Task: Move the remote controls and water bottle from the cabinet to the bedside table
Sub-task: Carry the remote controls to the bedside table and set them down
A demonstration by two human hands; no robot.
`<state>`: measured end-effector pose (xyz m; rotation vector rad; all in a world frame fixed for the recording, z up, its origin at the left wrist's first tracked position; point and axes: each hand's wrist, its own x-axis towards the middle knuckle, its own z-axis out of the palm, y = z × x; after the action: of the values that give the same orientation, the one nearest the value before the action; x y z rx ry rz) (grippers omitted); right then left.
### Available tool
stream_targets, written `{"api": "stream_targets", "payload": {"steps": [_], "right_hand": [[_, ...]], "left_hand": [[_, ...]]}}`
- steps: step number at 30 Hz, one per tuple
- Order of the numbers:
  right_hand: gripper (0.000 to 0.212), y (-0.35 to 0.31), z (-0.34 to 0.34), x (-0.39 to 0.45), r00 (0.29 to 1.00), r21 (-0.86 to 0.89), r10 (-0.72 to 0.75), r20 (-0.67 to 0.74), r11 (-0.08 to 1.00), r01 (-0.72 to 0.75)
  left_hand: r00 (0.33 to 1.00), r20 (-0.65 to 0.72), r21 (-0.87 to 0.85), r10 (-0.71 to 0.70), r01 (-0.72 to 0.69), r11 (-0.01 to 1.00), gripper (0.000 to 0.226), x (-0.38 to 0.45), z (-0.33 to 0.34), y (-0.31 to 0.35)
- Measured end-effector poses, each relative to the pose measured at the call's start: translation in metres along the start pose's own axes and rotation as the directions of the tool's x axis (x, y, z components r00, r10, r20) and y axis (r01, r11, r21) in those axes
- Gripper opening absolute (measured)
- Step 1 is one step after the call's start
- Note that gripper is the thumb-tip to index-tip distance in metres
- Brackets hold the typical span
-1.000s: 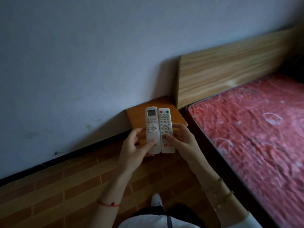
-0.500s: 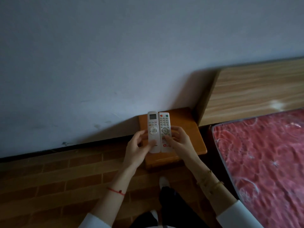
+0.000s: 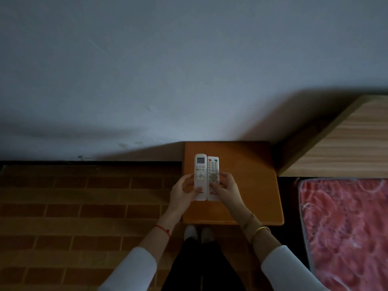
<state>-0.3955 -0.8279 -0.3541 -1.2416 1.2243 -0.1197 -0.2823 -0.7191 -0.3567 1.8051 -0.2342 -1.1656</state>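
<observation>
Hands [image 3: 206,191] each pinching one white remote [image 3: 207,177] over bedside table [image 3: 252,177]; red logo unreadable.

A single wide-angle view from the person's head looks steeply down and forward. It stands square over the orange tabletop [image 3: 247,177], close above both forearms, facing the grey wall [image 3: 168,70]. The brick-patterned floor [image 3: 84,196] fills the left, and the bed [image 3: 346,227] cuts the right edge.
</observation>
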Motion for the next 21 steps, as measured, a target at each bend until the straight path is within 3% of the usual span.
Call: {"api": "stream_targets", "payload": {"steps": [15,21], "right_hand": [[0.04,0.139,0.035,0.152,0.989,-0.197,0.063,-0.137,0.976,-0.089],[0.031,0.161,0.043,0.166,0.982,-0.294,-0.019,-0.188,0.955,-0.038]], "left_hand": [[0.993,-0.097,0.146,-0.073,0.087,0.985,0.046,0.14,0.037,-0.15],[0.993,-0.115,0.226,0.005,0.021,0.974,0.047,0.151,0.04,-0.164]]}}
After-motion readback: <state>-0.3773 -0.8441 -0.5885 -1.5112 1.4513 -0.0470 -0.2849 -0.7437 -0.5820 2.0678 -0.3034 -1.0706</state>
